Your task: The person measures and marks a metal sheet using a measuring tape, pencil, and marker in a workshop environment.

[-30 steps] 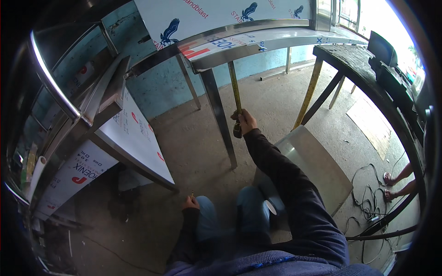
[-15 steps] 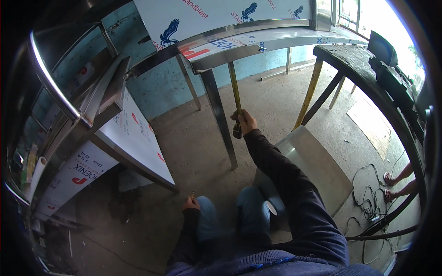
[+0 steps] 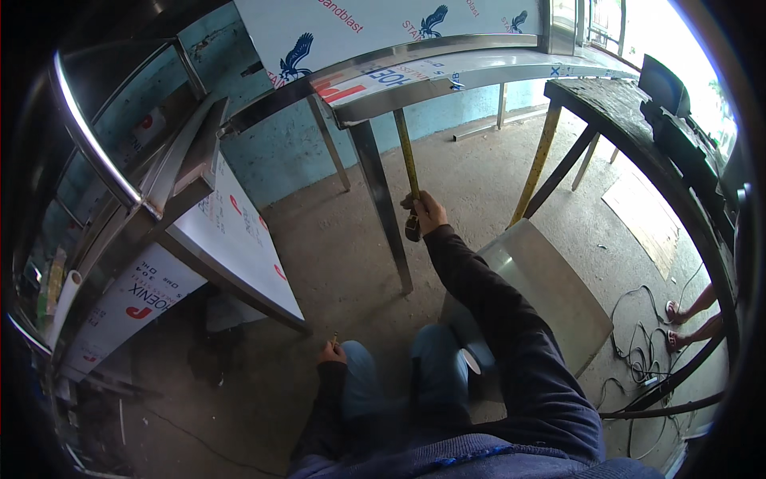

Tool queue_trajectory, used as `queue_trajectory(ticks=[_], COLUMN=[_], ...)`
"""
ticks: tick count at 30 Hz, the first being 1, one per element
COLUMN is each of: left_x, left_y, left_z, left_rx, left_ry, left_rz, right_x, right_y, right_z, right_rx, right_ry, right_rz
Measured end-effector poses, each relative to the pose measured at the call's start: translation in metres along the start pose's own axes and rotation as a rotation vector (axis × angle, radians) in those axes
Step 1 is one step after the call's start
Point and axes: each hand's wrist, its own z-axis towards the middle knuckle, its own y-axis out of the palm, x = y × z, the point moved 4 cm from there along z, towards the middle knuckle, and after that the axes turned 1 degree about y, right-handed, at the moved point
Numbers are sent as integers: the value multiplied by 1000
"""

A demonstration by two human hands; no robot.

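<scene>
- Right hand [image 3: 429, 212] wraps firmly around a tape measure [image 3: 412, 227]; its yellow blade [image 3: 408, 160] rises to the steel table's edge [image 3: 391, 104].
- Left hand [image 3: 331, 354], beside the left knee [image 3: 358, 359], pinches a small slim object [image 3: 334, 338], possibly a pencil.

Grey concrete floor [image 3: 471, 176] carries steel table [image 3: 399, 100], dark bench [image 3: 594, 92]. Lying directly on it: metal bar [image 3: 479, 134] near blue wall [image 3: 275, 152], pale flat board [image 3: 642, 219] at right, tangled black cables [image 3: 638, 359] near a person's feet [image 3: 677, 342].

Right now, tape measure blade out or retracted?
Out: the yellow blade stretches from the dark case in the right hand toward the metal table's edge. Cannot tell whether it hooks there.
</scene>
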Motion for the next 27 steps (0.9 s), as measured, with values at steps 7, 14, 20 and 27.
queue_trajectory(ticks=[7, 14, 20, 27], left_x=[8, 4, 1, -3], left_y=[1, 1, 5, 4], left_z=[-1, 0, 1, 1], left_rx=[5, -14, -8, 3], left_ry=[-7, -30, -31, -16], left_rz=[6, 0, -2, -18], right_x=[4, 0, 3, 2], right_y=[-6, -2, 0, 3], right_z=[3, 0, 1, 1], right_rx=[-32, -61, -96, -88], right_ry=[-25, -16, 15, -14], right_rz=[-3, -5, 6, 47])
